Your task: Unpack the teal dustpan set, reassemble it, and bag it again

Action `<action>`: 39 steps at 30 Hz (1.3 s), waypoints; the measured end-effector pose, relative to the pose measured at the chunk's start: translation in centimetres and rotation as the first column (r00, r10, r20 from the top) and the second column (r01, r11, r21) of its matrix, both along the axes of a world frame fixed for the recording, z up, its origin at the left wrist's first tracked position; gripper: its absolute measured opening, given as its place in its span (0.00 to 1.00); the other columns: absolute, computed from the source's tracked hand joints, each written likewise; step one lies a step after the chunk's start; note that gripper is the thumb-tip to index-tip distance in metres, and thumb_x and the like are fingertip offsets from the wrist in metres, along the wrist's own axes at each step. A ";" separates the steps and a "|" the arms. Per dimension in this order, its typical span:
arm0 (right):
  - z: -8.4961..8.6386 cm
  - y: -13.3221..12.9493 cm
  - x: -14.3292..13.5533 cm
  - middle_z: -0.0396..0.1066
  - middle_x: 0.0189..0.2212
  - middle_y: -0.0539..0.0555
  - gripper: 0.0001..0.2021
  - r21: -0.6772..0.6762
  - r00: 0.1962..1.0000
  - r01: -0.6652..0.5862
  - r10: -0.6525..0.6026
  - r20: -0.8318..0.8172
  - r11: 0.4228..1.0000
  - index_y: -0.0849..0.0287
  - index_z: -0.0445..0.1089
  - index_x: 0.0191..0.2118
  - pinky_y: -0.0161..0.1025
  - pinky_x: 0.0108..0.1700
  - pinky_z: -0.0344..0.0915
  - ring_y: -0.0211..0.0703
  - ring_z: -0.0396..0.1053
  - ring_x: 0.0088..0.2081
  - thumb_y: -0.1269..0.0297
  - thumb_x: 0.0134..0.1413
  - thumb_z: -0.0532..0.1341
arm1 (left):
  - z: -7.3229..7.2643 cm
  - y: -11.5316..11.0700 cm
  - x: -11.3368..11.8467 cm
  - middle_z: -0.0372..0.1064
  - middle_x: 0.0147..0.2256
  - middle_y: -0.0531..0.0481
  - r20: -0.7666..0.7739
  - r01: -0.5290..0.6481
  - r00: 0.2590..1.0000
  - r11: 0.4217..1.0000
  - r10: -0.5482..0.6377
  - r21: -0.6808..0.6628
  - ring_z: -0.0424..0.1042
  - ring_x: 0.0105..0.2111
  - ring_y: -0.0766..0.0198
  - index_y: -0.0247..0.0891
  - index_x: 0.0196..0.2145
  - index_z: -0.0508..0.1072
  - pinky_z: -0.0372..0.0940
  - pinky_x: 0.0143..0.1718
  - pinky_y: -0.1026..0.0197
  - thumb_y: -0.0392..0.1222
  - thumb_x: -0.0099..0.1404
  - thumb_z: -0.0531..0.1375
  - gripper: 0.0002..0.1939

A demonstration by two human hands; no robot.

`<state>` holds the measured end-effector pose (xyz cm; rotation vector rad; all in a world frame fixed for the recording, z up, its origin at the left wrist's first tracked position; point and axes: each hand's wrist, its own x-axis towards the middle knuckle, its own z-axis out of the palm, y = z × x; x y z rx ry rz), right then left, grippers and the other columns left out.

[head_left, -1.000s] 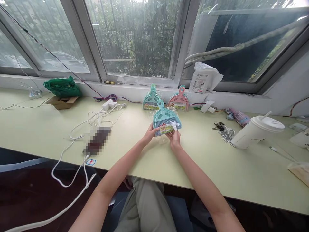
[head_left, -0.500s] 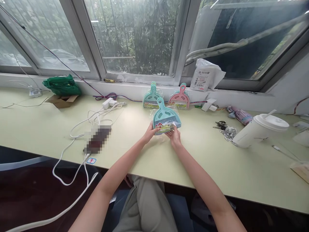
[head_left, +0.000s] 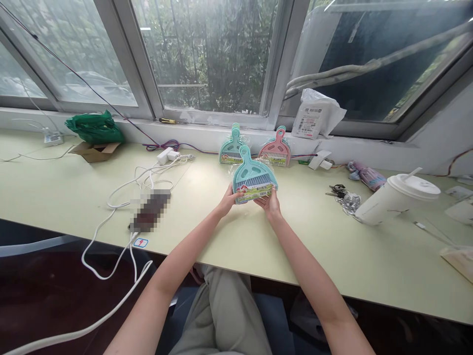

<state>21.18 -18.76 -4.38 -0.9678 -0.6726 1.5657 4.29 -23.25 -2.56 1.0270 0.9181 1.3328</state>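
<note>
Both hands hold a small teal plastic dustpan-and-brush set in clear cellophane wrapping, raised just above the pale green worktop with its handle pointing up and away toward the window. The left hand closes its grip on the lower left corner of the pack, thumb on the front face near the printed label. The right hand pinches the lower right edge, fingers curled under the wrapping.

Compared with a second ago, the set has been lifted a little and tipped more upright, so its front now faces the camera more squarely. The loose flap of wrapping that the right hand was fingering at the label a second ago no longer shows; that hand has shifted to a plain hold on the edge. The pack reads as still sealed, with both hands steadying it rather than pulling it apart.

Behind it, leaning against the white window sill, stand a second teal dustpan set and a pink dustpan set, both still wrapped. To the left lie a tangle of white charger cable and a green plastic bag over an open cardboard box. To the right are a bunch of keys and a white lidded paper cup with a straw.
</note>
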 end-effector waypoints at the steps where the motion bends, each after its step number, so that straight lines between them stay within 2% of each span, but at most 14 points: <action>1: 0.1 -0.1 0.0 0.76 0.28 0.54 0.24 0.016 1.000 -0.014 0.014 0.006 1.000 0.58 0.69 0.39 0.43 0.33 0.75 0.46 0.76 0.30 0.40 0.49 0.59 | 0.1 0.0 -0.1 0.65 0.52 0.45 0.009 -0.005 1.000 1.000 0.005 -0.003 0.68 0.48 0.51 0.44 0.54 0.58 0.68 0.46 0.43 0.40 0.51 0.65 0.34; 4: 0.4 -0.2 0.1 0.75 0.26 0.53 0.22 0.004 1.000 -0.002 0.002 0.028 1.000 0.58 0.69 0.38 0.43 0.32 0.75 0.46 0.75 0.27 0.43 0.48 0.62 | 0.3 -0.1 -0.3 0.64 0.53 0.45 0.010 0.028 1.000 1.000 -0.028 -0.001 0.67 0.50 0.51 0.45 0.56 0.57 0.68 0.47 0.43 0.40 0.51 0.65 0.36; 7: 0.3 -0.1 0.4 0.74 0.24 0.53 0.22 -0.050 0.998 0.036 -0.033 0.045 0.998 0.60 0.69 0.38 0.43 0.31 0.75 0.46 0.75 0.26 0.43 0.49 0.61 | 0.2 -0.2 -0.2 0.63 0.53 0.45 -0.018 0.070 0.997 0.998 -0.070 0.001 0.66 0.51 0.51 0.47 0.57 0.56 0.69 0.47 0.44 0.40 0.51 0.66 0.37; 11: 0.2 0.3 0.7 0.75 0.24 0.55 0.24 -0.076 0.997 0.050 -0.045 0.068 0.996 0.61 0.70 0.39 0.44 0.32 0.75 0.46 0.75 0.27 0.42 0.50 0.59 | 0.0 -0.2 0.0 0.64 0.53 0.46 -0.024 0.066 0.998 0.998 -0.066 -0.004 0.67 0.51 0.51 0.48 0.56 0.57 0.68 0.47 0.43 0.40 0.51 0.66 0.36; 13: 0.6 0.2 0.6 0.75 0.26 0.55 0.23 -0.038 0.999 0.010 -0.008 0.052 0.999 0.61 0.71 0.39 0.45 0.35 0.75 0.46 0.75 0.28 0.44 0.50 0.60 | 0.0 0.0 -0.1 0.65 0.52 0.46 -0.012 0.037 0.999 0.999 -0.037 -0.008 0.68 0.50 0.51 0.47 0.55 0.58 0.68 0.47 0.43 0.40 0.51 0.66 0.36; 16: 1.3 -0.4 0.0 0.77 0.33 0.54 0.19 0.137 0.994 -0.107 0.109 -0.003 0.985 0.59 0.71 0.41 0.44 0.43 0.73 0.44 0.76 0.34 0.52 0.46 0.66 | 0.3 0.2 -0.7 0.66 0.52 0.47 0.025 -0.015 1.000 1.000 0.015 0.006 0.69 0.48 0.52 0.45 0.54 0.59 0.68 0.46 0.43 0.41 0.50 0.66 0.34; 19: 1.7 -1.2 -0.5 0.76 0.39 0.52 0.18 0.269 0.993 -0.100 0.112 -0.030 0.958 0.58 0.71 0.40 0.42 0.48 0.71 0.42 0.75 0.40 0.60 0.40 0.70 | 0.5 0.3 -1.2 0.66 0.52 0.46 0.033 -0.002 0.999 1.000 0.001 0.023 0.69 0.49 0.51 0.45 0.53 0.60 0.69 0.46 0.45 0.42 0.51 0.66 0.33; 24: 1.1 -1.4 -0.6 0.77 0.36 0.53 0.18 0.245 1.000 0.003 0.002 -0.021 0.970 0.59 0.71 0.39 0.43 0.46 0.73 0.43 0.75 0.39 0.58 0.41 0.70 | 0.6 0.0 -0.9 0.65 0.54 0.44 -0.030 0.055 0.998 0.998 -0.055 0.028 0.68 0.51 0.51 0.46 0.56 0.58 0.69 0.46 0.48 0.44 0.52 0.67 0.36; 27: 0.8 -1.3 -0.5 0.77 0.37 0.53 0.19 0.244 0.999 0.025 -0.017 -0.035 0.970 0.60 0.72 0.40 0.43 0.47 0.73 0.43 0.76 0.39 0.59 0.40 0.71 | 1.0 -0.4 -0.5 0.65 0.54 0.44 -0.057 0.069 0.996 0.997 -0.068 0.019 0.71 0.47 0.52 0.47 0.58 0.56 0.68 0.46 0.47 0.46 0.53 0.66 0.37; 29: 0.8 -1.4 -0.5 0.77 0.38 0.54 0.19 0.244 0.997 0.049 -0.034 -0.063 0.969 0.60 0.72 0.40 0.43 0.47 0.72 0.43 0.76 0.39 0.59 0.40 0.71 | 1.2 -0.8 -0.1 0.67 0.53 0.41 -0.074 0.144 0.987 0.990 -0.144 -0.006 0.74 0.43 0.53 0.45 0.58 0.58 0.67 0.46 0.46 0.50 0.55 0.64 0.35; 31: 0.8 -1.4 -0.4 0.77 0.37 0.54 0.17 0.235 0.993 0.089 -0.069 -0.094 0.968 0.60 0.72 0.38 0.43 0.47 0.72 0.43 0.76 0.38 0.60 0.40 0.70 | 1.3 -1.0 0.3 0.68 0.51 0.37 -0.099 0.266 0.958 0.962 -0.271 -0.058 0.75 0.41 0.50 0.42 0.57 0.61 0.66 0.47 0.44 0.55 0.58 0.62 0.32; 34: 0.8 -1.4 -0.3 0.77 0.37 0.54 0.15 0.222 0.985 0.145 -0.118 -0.128 0.964 0.60 0.72 0.37 0.43 0.49 0.72 0.43 0.76 0.39 0.62 0.41 0.70 | 1.1 -1.1 0.8 0.66 0.54 0.34 -0.116 0.378 0.914 0.920 -0.389 -0.106 0.70 0.50 0.45 0.41 0.58 0.62 0.64 0.49 0.42 0.60 0.60 0.58 0.33; 36: 0.8 -1.2 -0.2 0.77 0.38 0.54 0.16 0.221 0.982 0.158 -0.128 -0.142 0.962 0.59 0.72 0.38 0.43 0.49 0.72 0.44 0.75 0.41 0.62 0.41 0.70 | 0.8 -0.8 1.0 0.60 0.59 0.37 -0.088 0.342 0.934 0.937 -0.347 -0.068 0.64 0.56 0.45 0.44 0.60 0.58 0.63 0.50 0.42 0.60 0.61 0.58 0.34; 39: 0.6 -1.1 -0.4 0.77 0.38 0.54 0.17 0.220 0.986 0.133 -0.108 -0.123 0.966 0.60 0.72 0.39 0.44 0.50 0.72 0.45 0.75 0.42 0.62 0.41 0.70 | 0.4 -0.4 1.0 0.56 0.62 0.41 -0.008 0.162 0.987 0.986 -0.162 0.047 0.60 0.59 0.48 0.46 0.61 0.55 0.61 0.54 0.45 0.56 0.61 0.59 0.34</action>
